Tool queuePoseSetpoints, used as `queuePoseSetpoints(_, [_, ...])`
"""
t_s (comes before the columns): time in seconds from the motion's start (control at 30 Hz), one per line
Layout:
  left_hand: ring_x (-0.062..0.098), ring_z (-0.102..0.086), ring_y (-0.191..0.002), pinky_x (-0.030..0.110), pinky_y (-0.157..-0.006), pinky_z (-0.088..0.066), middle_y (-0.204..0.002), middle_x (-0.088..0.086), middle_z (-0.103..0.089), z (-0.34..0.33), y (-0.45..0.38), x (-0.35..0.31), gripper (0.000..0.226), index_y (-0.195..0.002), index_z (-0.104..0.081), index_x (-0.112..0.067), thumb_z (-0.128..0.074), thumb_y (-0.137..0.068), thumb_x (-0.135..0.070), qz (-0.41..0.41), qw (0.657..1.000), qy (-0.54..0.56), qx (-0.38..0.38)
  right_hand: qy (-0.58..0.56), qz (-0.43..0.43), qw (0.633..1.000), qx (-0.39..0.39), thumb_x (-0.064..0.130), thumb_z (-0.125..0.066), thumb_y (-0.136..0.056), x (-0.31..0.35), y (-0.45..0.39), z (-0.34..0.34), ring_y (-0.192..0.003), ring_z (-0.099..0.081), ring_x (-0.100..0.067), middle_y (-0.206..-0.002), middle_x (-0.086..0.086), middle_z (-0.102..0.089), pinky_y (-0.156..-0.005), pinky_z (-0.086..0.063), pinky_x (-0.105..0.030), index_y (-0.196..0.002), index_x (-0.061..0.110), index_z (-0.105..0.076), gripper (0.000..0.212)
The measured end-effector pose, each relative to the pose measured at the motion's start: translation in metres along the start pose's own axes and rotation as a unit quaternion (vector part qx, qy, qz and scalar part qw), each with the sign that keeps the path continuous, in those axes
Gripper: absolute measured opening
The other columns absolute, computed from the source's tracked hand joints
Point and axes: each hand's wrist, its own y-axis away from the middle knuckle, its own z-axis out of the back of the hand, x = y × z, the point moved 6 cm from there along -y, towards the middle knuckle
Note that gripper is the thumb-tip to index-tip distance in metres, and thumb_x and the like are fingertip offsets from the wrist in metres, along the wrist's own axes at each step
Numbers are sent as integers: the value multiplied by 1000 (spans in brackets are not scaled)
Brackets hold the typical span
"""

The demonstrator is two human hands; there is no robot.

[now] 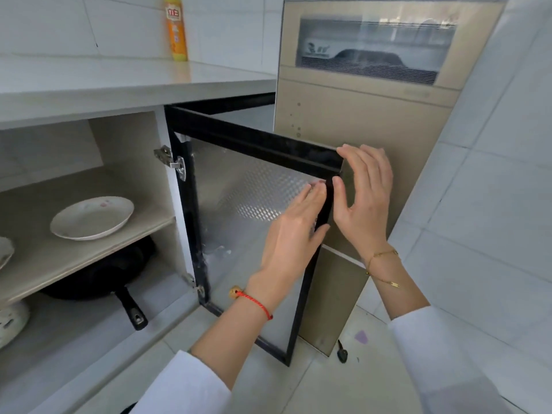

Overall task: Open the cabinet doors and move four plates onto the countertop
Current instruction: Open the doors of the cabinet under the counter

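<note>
The black-framed cabinet door [245, 138] with a frosted patterned panel stands swung open. My left hand [292, 231] lies with straight fingers against the inner side of the door near its free edge. My right hand [364, 198] is on the outer side at the top corner, fingers over the frame and thumb at the edge. Inside the open cabinet, a white plate [92, 218] with faint pink marks sits on the middle shelf [74, 264]. The rim of a second plate [4, 252] shows at the far left. The white countertop [119, 82] runs above the cabinet.
A black frying pan [104, 282] lies on the cabinet floor with its handle pointing out, next to a white appliance [10, 324]. A yellow-orange bottle [176, 28] stands on the countertop by the wall. A tall beige appliance [364, 115] stands right behind the open door.
</note>
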Motion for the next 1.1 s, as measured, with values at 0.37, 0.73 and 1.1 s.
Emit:
queuePoseSetpoints(0.37, [13, -34, -142, 25, -108, -31, -152, 0, -40, -20, -22, 6, 68, -146, -40, -13, -70, -86, -8, -11, 1000, -14, 16, 7, -24, 999, 24, 15, -47, -96, -22, -4, -13, -134, -39, -19, -133, -5, -56, -120, -21, -42, -130, 11, -52, 35])
queuePoseSetpoints(0.73, [6, -28, -141, 20, -113, -23, -155, -2, -34, -9, -1, 10, 70, -149, -33, -16, -67, -89, -10, -29, 999, -19, 30, 29, -24, 997, 66, 22, -46, -98, 0, -5, 2, -137, -38, -17, -136, -2, -53, -116, -30, -36, -133, 14, -49, 36])
queuePoseSetpoints(1.1, [10, -29, -145, 22, -114, -27, -155, -4, -36, 45, 40, 39, 55, -149, -34, -19, -51, -98, -32, 13, 999, -41, 20, 28, 6, 995, 95, 21, -48, -98, 53, -8, 25, -143, -31, -15, -146, 0, -46, -118, -26, -39, -140, 13, -46, 42])
